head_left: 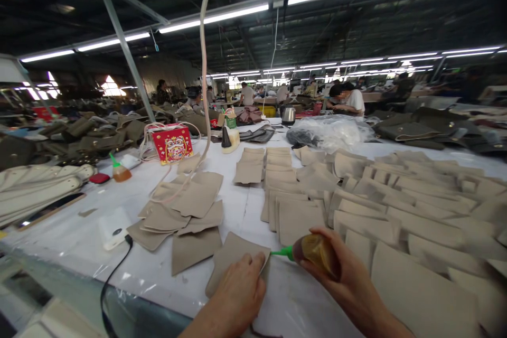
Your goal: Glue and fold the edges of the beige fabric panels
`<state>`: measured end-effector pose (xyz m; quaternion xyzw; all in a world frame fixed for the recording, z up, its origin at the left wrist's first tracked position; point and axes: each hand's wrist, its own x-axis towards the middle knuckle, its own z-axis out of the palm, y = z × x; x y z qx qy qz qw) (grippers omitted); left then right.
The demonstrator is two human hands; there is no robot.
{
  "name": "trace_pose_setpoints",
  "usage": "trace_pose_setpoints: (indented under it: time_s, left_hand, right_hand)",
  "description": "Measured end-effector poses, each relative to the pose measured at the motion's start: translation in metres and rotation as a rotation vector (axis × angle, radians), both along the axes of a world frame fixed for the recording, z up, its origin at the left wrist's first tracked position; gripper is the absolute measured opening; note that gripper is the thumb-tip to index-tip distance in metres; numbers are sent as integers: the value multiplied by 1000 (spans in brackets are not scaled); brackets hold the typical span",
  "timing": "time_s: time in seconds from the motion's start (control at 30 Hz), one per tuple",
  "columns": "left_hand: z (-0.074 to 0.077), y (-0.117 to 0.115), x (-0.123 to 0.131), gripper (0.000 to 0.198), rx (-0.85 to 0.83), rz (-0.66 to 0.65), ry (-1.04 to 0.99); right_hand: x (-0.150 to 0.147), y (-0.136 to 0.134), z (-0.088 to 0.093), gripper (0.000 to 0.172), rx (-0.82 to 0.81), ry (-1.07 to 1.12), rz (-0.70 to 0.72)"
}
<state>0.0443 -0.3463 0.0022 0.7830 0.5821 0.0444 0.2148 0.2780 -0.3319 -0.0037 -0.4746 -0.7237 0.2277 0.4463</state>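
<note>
My right hand (343, 274) is wrapped round a squeeze bottle (317, 254) of amber liquid with a green nozzle. The bottle is tipped sideways, and its nozzle tip meets the right edge of a beige leather-like piece (233, 253). My left hand (240, 288) grips that piece near the same edge, fingers bent on top; its thumb is partly hidden. Just behind lies a loose pile of similar beige pieces (198, 193). To the right, overlapping rows of more beige pieces (301, 216) cover much of the white table (245, 211).
At left are a white box-shaped device (113, 227) with a black cable, another green-tipped bottle (120, 170) and a red festive bag (172, 143). A pale cord (204, 53) hangs down over the table. Plastic wrap (336, 132) lies at the back; a person (350, 100) bends over work beyond.
</note>
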Motion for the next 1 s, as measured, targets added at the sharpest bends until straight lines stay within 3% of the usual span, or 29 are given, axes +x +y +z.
trace_pose_setpoints:
  time_s: [0.17, 0.33, 0.53, 0.7, 0.87, 1.0]
  left_hand:
    - [-2, -3, -1, 53, 4, -4, -7]
    - [-4, -4, -2, 52, 0, 10, -4]
    - [-5, -8, -2, 53, 11, 6, 10]
    - [-5, -9, -1, 53, 8, 13, 25]
    - [-5, -11, -1, 52, 15, 20, 14]
    - [-2, -11, 0, 52, 12, 22, 18]
  right_hand:
    - [1, 1, 2, 46, -166, 72, 31]
    - [1, 3, 2, 48, -146, 77, -52]
    - [4, 3, 0, 52, -317, 180, 131]
    - [8, 9, -5, 54, -256, 176, 25]
    - [10, 2, -5, 54, -348, 220, 134]
    - [12, 3, -3, 54, -288, 203, 64]
